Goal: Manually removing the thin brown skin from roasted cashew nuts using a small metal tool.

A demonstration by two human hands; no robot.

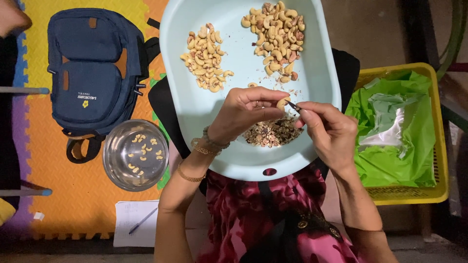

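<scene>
Both hands worked over a pale blue tray (312,73) holding two cashew piles and husks; left hand (243,109) pinched a cashew (282,103); right hand (329,129) gripped a small blade (293,105); steel bowl (113,163) held few cashews.

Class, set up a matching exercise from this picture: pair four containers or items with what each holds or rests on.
Things:
1. light blue tray
2. steel bowl
3. yellow basket
4. blue backpack

Matches:
A. green plastic bag inside
B. only a few cashews inside
C. lies on the foam mat
D. two cashew heaps and a pile of skins

Pairs: 1-D, 2-B, 3-A, 4-C
</scene>
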